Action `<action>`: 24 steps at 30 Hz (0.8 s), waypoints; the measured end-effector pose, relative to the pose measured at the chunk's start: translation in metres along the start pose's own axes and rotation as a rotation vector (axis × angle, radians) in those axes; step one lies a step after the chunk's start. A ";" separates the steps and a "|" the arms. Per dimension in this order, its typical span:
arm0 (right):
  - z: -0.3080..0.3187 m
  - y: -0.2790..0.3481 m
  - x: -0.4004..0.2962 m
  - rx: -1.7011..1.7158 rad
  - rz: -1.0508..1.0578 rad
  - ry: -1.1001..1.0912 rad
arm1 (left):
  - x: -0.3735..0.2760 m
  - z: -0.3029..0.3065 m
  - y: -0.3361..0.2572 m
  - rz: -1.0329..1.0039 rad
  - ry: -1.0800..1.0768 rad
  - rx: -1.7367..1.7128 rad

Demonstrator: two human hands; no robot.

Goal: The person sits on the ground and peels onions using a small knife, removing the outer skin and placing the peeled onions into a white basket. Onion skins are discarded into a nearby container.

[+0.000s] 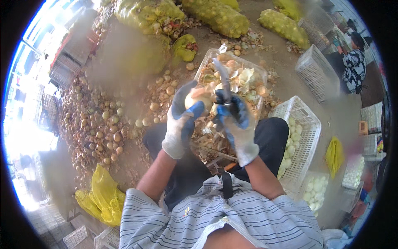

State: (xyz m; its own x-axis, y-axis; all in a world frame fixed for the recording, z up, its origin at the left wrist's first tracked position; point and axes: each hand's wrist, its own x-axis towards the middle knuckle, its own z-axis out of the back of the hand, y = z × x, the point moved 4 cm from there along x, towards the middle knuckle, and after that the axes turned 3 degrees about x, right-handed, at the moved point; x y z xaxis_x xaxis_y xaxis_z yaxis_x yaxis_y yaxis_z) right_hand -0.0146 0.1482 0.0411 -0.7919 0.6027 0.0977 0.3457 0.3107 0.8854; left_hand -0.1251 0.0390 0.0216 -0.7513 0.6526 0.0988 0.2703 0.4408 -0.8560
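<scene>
In a white glove with blue coated fingers, my left hand (183, 121) grips a pale onion (196, 101), part of it hidden by the thumb. My right hand (234, 119), gloved alike, is closed around the handle of a knife; its curved blade (222, 73) points up and away from me. Blur softens the knife and the fingers. Both hands are over a plastic crate (264, 76) filled with onion skins (245, 77), which stands between my knees. The knife hand is just right of the onion.
Loose unpeeled onions (105, 130) cover the floor at left. A white crate (307, 137) by my right knee holds peeled onions (290, 143). Full yellow mesh sacks (217, 17) lie ahead. An empty-looking yellow sack (104, 196) lies lower left. Another person (353, 62) sits at far right.
</scene>
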 end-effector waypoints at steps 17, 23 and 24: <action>0.037 0.084 -0.083 -1.046 0.150 0.347 | -0.072 -0.042 -0.008 0.141 -0.039 -0.072; 0.028 0.092 -0.078 -1.120 0.156 0.358 | -0.070 -0.045 -0.010 0.139 -0.100 -0.027; 0.025 0.091 -0.076 -1.143 0.199 0.360 | -0.069 -0.048 -0.010 0.148 -0.106 -0.044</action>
State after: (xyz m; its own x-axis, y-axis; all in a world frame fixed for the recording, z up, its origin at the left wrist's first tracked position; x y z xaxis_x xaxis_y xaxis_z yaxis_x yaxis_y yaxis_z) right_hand 0.0891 0.1492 0.1025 -0.9328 0.2713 0.2371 -0.0225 -0.7005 0.7133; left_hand -0.0469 0.0191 0.0478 -0.7603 0.6443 -0.0827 0.4069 0.3732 -0.8337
